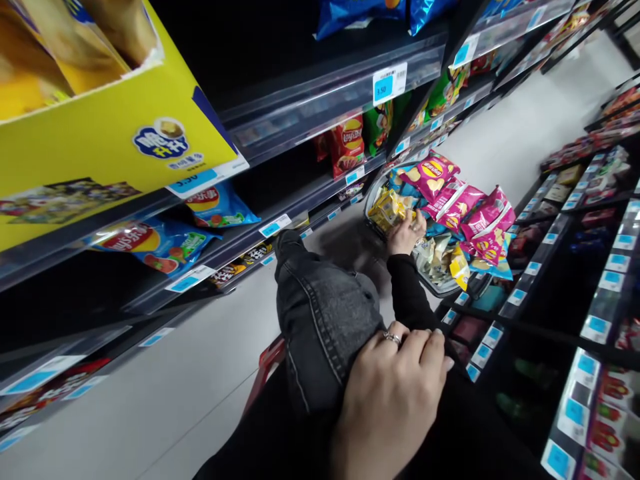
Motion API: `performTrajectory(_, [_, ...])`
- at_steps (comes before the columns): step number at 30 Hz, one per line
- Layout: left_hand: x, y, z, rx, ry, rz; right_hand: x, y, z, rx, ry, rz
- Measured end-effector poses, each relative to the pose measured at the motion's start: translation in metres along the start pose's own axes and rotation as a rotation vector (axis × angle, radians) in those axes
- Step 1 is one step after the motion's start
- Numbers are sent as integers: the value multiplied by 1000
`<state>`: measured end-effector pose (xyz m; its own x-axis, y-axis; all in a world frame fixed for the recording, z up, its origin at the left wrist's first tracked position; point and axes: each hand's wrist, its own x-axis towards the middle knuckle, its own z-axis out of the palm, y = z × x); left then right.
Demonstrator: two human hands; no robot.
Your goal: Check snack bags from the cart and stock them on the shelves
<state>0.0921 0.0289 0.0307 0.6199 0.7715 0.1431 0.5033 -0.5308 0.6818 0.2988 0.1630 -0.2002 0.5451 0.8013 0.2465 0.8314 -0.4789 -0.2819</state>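
My right hand (406,235), in a black sleeve, reaches into a basket (434,288) on the floor heaped with snack bags. Its fingers are curled around a yellow snack packet (387,209) at the heap's left side. Pink Lay's crisp bags (453,200) lie just beyond it, with pale and blue packets below. My left hand (393,393), with a ring on one finger, lies flat on my bent knee in grey jeans (320,320) and holds nothing.
Dark shelves line both sides of a narrow pale floor aisle (165,393). On the left are a yellow carton (115,133), blue Lay's bags (155,243) and red Lay's bags (349,143). Price tags (389,83) edge the shelves. A red object (267,363) sits beneath my leg.
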Motion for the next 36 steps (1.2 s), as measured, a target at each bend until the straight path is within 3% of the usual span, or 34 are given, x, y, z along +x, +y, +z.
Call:
performTrajectory(3, [0, 0, 1, 11, 4, 8, 17, -6, -2, -134, -152, -231])
performTrajectory(9, [0, 0, 0, 39, 3, 6, 51, -10, 18, -356, -325, -88])
performTrajectory(20, [-1, 1, -2, 35, 7, -4, 35, 5, 44, -406, -255, -72])
performTrajectory(26, [-1, 1, -2, 27, 4, -12, 27, 2, 47, -353, -268, 125])
performTrajectory(32, [-3, 1, -1, 14, 0, -18, 47, -6, 28, -272, -176, -87])
performTrajectory(36, [-2, 0, -1, 21, 12, -17, 56, -9, 32, -296, -238, -174])
